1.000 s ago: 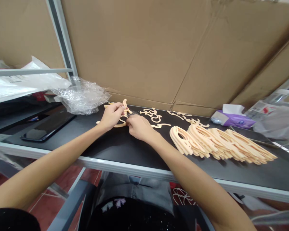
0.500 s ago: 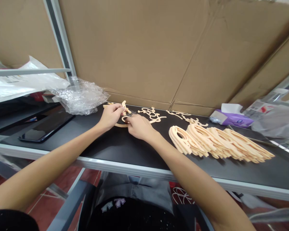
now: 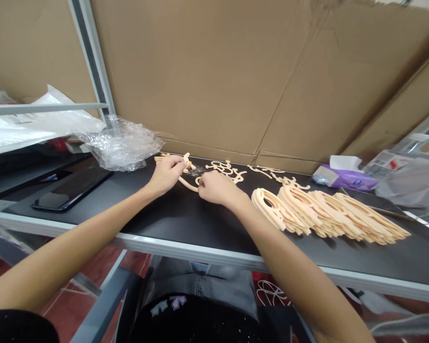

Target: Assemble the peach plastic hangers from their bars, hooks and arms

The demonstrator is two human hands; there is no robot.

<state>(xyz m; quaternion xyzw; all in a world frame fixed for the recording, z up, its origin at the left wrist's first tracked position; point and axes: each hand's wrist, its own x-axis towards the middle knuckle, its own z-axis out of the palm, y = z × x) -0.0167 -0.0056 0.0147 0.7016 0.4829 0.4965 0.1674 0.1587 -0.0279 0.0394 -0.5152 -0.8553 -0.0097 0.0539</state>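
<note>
My left hand [image 3: 167,173] and my right hand [image 3: 215,186] are both closed on a thin, pale orange rubbery strip [image 3: 188,184] that curves between them just above the black table [image 3: 186,221]. Small trimmed scraps of the same material [image 3: 228,170] lie right behind my hands. To the right of my right hand, several pale orange ring-shaped pieces [image 3: 325,213] lie fanned out in an overlapping row.
Crumpled clear plastic [image 3: 120,142] sits at the back left, a dark phone [image 3: 69,188] lies flat on the left. A purple tissue pack [image 3: 343,177] and clear bags [image 3: 407,176] are at the right. Cardboard [image 3: 236,76] walls the back. The table's metal front edge [image 3: 207,250] runs across.
My right hand has shifted a little to the right and back, and the strip between my hands now stretches out as an open curve instead of a loop.
</note>
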